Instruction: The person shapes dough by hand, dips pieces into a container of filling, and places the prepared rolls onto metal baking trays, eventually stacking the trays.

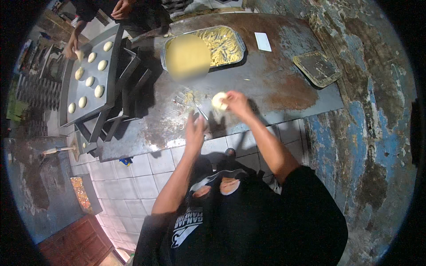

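My right hand (238,104) pinches a flat, pale round of dough (219,101) above the metal table. My left hand (194,133) is raised over the table's near edge, its fingers apart and slightly blurred, with nothing visible in them. Just beyond its fingertips lies a slim metal utensil (198,107), whose far end rests by yellow crumbs (190,96); its exact kind is unclear. Farther back stands a rectangular metal pan (242,43) of yellow filling (222,42). A blurred yellow round patch hides the pan's left part.
At the left, a metal baking tray (95,73) with several dough balls (90,81) tops a stack of trays. A co-worker's hand (71,48) reaches to it. A white card (262,41) and a worn shallow tray (317,68) lie at the right.
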`<state>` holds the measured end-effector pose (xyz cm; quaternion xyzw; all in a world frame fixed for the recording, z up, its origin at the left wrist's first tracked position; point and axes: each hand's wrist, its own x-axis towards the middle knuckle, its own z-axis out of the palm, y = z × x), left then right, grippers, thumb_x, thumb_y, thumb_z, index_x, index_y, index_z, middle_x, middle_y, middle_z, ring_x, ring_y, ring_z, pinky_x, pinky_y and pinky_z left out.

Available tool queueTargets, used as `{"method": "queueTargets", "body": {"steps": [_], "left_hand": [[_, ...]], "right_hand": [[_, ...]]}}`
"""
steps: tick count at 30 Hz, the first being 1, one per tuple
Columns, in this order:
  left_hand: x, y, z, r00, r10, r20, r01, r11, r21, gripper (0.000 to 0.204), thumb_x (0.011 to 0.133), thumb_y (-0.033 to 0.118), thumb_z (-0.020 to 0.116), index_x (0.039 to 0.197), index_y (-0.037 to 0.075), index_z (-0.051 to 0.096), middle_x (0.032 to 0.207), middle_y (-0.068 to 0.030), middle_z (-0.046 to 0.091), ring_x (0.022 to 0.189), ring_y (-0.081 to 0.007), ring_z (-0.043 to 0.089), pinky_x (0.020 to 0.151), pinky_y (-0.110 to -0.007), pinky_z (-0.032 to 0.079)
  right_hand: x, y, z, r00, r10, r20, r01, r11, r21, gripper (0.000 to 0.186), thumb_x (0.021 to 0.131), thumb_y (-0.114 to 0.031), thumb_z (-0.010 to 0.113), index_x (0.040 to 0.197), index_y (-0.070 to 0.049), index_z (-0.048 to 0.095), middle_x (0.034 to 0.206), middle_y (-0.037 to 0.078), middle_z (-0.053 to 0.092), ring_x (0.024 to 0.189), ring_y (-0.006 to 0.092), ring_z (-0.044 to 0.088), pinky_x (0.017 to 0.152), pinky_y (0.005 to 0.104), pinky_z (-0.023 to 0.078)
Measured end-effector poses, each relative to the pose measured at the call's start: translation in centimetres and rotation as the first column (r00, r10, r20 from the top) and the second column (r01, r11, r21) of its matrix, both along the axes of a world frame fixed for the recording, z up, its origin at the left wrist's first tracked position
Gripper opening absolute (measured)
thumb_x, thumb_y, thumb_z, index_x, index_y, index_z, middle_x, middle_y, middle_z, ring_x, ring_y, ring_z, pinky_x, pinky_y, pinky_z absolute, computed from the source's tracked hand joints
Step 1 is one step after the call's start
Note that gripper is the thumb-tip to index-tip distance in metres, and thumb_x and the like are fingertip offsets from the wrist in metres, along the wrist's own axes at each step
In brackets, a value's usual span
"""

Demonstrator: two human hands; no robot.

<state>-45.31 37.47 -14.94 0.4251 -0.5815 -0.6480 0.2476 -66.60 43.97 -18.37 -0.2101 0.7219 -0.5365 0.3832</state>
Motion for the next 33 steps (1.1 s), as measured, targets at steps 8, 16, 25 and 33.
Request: {"method": "queueTargets", "body": {"steps": [8,16,25,33], "left_hand": [[-9.5,3.8,4.5,0.993,0.026,-0.115,-0.007,0.987,0.158,0.038,0.108,0.038,0.05,0.098,0.003,0.061,0.086,-0.0046,0.061,0.074,-0.0127,0.056,0.063,-0.032,0.048],[-6.8,3.2,5.5,0.954,0.105,-0.279,-0.07,0.989,0.133,0.033,0.105,0.04,0.059,0.098,0.007,0.066,0.082,-0.0001,0.063,0.069,-0.0078,0.054,0.062,-0.027,0.046],[8.8,3.4,-9.4,0.988,-0.115,0.101,0.122,0.99,-0.069,0.035,0.094,0.003,0.058,0.129,0.002,0.06,0.108,-0.0083,0.071,0.098,-0.0208,0.067,0.085,-0.035,0.054],[5.2,-5.8,-1.2,0.915,0.131,-0.382,0.116,0.821,0.559,0.061,0.081,-0.008,0.073,0.138,0.004,0.055,0.123,-0.0062,0.068,0.115,-0.0195,0.063,0.103,-0.034,0.045]], "right_hand": [[4.2,6.4,6.6,0.957,0.054,-0.284,-0.08,0.994,-0.079,0.032,0.094,-0.006,0.069,0.125,0.001,0.063,0.101,0.007,0.071,0.09,0.0129,0.066,0.076,0.0286,0.054],[5.5,6.3,9.3,0.96,0.186,0.211,-0.09,0.914,-0.395,0.029,0.099,-0.012,0.067,0.123,0.004,0.064,0.109,0.005,0.07,0.103,0.0127,0.063,0.092,0.0283,0.049],[13.6,2.3,1.6,0.589,0.406,-0.699,-0.657,0.744,-0.12,0.017,0.09,-0.016,0.067,0.103,-0.005,0.072,0.097,0.016,0.068,0.084,0.0312,0.066,0.076,0.0427,0.054],[7.7,-8.8,-8.6,0.447,0.618,-0.647,-0.229,0.778,0.585,0.033,0.081,-0.005,0.073,0.11,0.003,0.059,0.111,0.026,0.065,0.092,0.0426,0.069,0.081,0.048,0.059]]}}
